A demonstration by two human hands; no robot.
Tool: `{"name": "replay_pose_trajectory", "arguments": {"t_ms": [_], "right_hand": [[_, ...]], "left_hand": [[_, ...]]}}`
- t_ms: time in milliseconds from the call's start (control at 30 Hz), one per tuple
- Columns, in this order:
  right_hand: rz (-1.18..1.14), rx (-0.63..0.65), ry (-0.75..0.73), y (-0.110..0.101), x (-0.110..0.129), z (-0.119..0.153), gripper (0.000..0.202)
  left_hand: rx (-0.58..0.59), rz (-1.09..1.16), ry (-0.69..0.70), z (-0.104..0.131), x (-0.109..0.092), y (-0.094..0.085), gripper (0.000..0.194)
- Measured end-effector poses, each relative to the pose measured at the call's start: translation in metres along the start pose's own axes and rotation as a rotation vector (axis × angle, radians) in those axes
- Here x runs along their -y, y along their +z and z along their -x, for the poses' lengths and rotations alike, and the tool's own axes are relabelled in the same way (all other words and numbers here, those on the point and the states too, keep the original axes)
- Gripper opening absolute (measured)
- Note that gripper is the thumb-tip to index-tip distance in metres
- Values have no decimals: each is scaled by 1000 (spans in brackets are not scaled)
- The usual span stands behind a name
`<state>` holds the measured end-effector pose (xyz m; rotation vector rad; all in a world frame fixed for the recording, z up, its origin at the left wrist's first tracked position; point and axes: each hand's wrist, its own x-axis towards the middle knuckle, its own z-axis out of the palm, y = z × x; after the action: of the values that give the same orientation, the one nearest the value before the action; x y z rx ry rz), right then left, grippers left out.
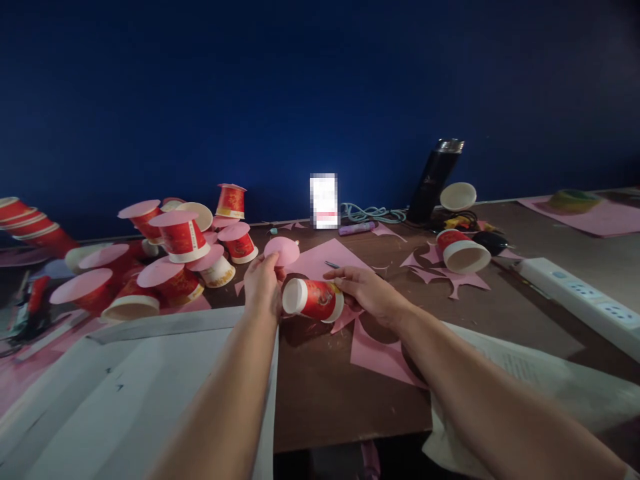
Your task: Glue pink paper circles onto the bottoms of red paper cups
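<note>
My left hand [264, 283] pinches a round pink paper disc [282, 252] above the table. Just right of it, my right hand [367, 292] grips a red paper cup [315, 300] near its rim. The cup lies tilted on its side, its white base end toward my left hand. A thin dark pointed tool [332, 265] shows by my right fingertips; whether the hand holds it I cannot tell. Behind both hands lies a pink paper sheet [327, 257]. Cut pink scraps [377, 350] are under and beside my right forearm.
Several red cups with pink discs [183, 237] are piled at the left. A white box lid [165, 393] lies at front left. At the right are a black flask [434, 181], a tipped cup [465, 257] and a power strip [583, 297]. A lit screen [324, 200] stands at the back.
</note>
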<state>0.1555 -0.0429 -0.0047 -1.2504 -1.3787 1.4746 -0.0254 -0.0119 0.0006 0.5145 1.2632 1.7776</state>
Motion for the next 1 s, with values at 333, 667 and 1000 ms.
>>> {"name": "replay_pose_trajectory", "arguments": {"t_ms": [333,667,1000], "right_hand": [[742,-291,-370,-3,-2,7,22],[392,-479,-420,-9,-5,-2,20],[376,-467,-370,-7,-1,0,16]], "left_hand": [[16,56,0,1,-1,1,22],[4,-36,7,-3,-1,-1,19],[263,-469,-116,-4,16,-5,43]]}}
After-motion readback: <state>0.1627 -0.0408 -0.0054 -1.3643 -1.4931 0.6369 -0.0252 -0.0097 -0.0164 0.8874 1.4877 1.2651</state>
